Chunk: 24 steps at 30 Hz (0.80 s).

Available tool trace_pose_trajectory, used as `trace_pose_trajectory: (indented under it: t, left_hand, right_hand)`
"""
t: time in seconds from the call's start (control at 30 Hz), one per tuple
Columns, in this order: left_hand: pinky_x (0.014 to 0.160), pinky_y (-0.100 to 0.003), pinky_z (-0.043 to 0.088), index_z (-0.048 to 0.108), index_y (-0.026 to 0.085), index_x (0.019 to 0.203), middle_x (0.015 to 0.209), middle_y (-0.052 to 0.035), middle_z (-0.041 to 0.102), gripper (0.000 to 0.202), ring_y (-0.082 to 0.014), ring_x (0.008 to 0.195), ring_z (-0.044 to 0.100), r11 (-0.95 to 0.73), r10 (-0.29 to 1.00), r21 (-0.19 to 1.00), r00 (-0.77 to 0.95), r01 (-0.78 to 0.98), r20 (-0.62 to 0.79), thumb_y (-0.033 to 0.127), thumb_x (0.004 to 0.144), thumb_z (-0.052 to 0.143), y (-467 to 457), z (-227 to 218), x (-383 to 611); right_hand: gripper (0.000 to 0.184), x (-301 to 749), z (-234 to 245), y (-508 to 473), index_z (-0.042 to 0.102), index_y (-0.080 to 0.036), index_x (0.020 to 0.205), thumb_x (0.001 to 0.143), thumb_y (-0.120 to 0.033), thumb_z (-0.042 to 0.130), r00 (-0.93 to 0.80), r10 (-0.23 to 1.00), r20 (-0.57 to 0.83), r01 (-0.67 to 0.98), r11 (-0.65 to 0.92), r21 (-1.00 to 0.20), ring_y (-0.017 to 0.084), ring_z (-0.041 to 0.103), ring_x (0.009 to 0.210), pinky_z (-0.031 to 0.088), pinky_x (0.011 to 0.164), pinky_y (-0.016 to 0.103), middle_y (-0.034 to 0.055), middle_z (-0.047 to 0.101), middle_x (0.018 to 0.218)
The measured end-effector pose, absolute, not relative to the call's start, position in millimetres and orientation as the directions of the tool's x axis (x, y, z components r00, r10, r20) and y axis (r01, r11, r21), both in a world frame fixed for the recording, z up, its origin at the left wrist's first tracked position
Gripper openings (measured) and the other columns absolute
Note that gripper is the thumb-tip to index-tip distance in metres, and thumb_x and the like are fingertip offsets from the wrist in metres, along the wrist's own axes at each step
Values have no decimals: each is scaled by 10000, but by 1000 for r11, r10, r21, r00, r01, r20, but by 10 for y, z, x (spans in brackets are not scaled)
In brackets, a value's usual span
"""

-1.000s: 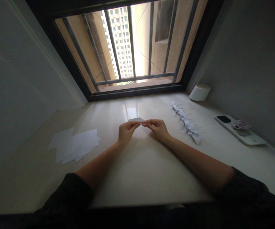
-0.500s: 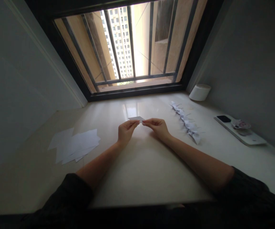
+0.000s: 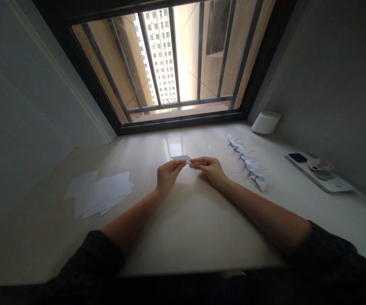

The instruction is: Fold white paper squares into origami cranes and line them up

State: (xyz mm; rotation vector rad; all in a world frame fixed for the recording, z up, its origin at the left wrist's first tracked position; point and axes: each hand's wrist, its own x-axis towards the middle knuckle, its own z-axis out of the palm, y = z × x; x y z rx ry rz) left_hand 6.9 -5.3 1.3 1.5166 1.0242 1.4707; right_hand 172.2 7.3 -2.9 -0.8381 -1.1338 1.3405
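A pale stone counter (image 3: 189,237) lies below one barred window (image 3: 157,63); one small folded paper (image 3: 180,158) is held just above the counter, in line with the window's middle; it is pinched from both sides, the fingertips of the left hand (image 3: 168,177) and the right hand (image 3: 210,170) closed on it; at least four loose sheets (image 3: 98,194) are spread left of the window's middle; one row of folded figures (image 3: 249,163), too overlapped to be counted, is laid to its right; one white cylinder (image 3: 265,123) stands by the window's right corner; one phone (image 3: 298,157) rests on one white pad (image 3: 324,180), farther right.
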Motion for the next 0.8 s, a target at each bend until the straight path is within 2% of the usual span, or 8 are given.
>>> trace_pose_trajectory:
  t: [0.37, 0.57, 0.8]
  left_hand:
    - [801, -350, 530, 702, 158, 865, 861, -70, 710, 226, -179, 799, 666, -340, 940, 940, -10, -26, 340, 302, 691, 699, -50, 26, 88]
    - [808, -355, 527, 698, 153, 859, 864, -72, 711, 243, -183, 799, 667, -334, 943, 941, -21, -48, 333, 312, 676, 710, -43, 18, 91]
    - [725, -310, 526, 640, 173, 945, 766, -43, 711, 306, -172, 744, 674, -324, 946, 945, -13, -47, 324, 317, 684, 708, -64, 68, 93]
  right_hand:
    - [232, 1720, -26, 86, 720, -190, 728, 523, -267, 797, -132, 983, 129, -306, 83, -948, 180, 676, 705, 516, 774, 347, 40, 726, 730]
    - [272, 1720, -41, 93, 720, -184, 754, 531, -318, 800, -135, 982, 134, -294, 90, -952, 180, 671, 683, 517, 750, 348, 48, 724, 725]
    - [290, 1711, -45, 84, 715, -184, 765, 538, -345, 797, -132, 980, 152, -302, 106, -947, 175, 665, 653, 514, 716, 339, 44, 719, 701]
